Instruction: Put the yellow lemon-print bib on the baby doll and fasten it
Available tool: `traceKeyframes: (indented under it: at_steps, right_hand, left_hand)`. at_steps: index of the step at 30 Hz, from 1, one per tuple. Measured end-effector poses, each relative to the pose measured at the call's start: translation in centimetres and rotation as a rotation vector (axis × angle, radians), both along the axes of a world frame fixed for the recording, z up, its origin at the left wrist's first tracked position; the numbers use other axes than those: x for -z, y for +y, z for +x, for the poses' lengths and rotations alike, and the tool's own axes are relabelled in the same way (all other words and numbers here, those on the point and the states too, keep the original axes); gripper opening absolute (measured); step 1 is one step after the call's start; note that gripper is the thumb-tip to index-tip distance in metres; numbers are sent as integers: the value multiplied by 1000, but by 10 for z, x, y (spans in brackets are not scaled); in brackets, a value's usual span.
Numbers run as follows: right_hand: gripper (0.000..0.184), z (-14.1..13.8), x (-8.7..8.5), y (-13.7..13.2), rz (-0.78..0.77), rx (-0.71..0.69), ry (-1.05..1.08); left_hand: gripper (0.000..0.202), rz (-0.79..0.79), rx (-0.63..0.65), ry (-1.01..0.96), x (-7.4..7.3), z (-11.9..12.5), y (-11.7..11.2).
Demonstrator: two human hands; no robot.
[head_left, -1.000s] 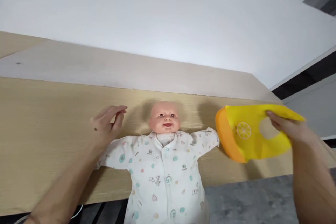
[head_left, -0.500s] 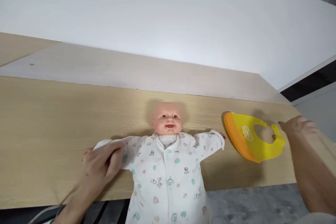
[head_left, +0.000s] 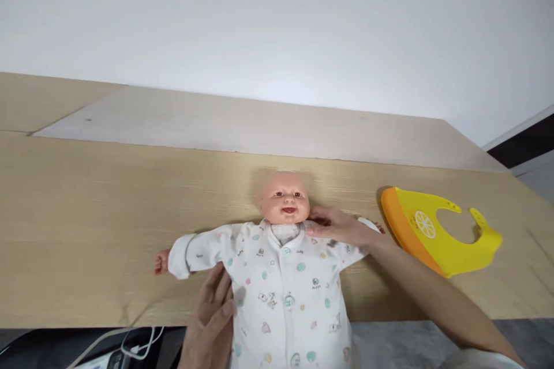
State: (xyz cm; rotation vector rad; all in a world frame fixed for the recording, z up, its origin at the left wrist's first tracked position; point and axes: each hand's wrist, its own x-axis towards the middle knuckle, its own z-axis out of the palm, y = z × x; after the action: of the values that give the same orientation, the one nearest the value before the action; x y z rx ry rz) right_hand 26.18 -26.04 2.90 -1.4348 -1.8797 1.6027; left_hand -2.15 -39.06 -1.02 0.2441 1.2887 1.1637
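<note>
A baby doll (head_left: pixel 283 288) lies face up with its arms spread, dressed in a white snap-front garment with small coloured prints. Its head (head_left: pixel 284 199) points away from me and its lower body is cut off by the frame. My left hand (head_left: pixel 211 316) rests open along the side of the torso, below the doll's arm, fingers stretched and partly tucked behind the cloth. At the collar, my right hand (head_left: pixel 340 226) touches the neck and shoulder with its thumb and fingers apart. Some of its fingertips are hidden behind the neck.
To the right lies a yellow bib (head_left: pixel 441 230) with an orange edge and a citrus-slice print. The wooden table (head_left: pixel 99 230) meets a white wall (head_left: pixel 277 29) behind. A white cable (head_left: pixel 142 346) and dark items sit below the table's front edge at left.
My left hand has left the doll's sleeve and moved down to its side. My right hand has come leftward from beside the bib to the doll's neck. The camera view has shifted slightly.
</note>
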Motion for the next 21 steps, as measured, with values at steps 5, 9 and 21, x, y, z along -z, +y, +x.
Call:
traceKeyframes:
  at_steps: [5,9,21]
  right_hand:
    - [67,-16,0,13,-220,99,89]
    - [76,-20,3,6,-305,140,180]
    - [76,-15,-69,5,-160,254,353]
  left_hand:
    - [67,-170,-36,-138,-12,21,10]
    - [59,-104,30,-68,-15,29,19]
    - [72,91,115,2,-61,50,39]
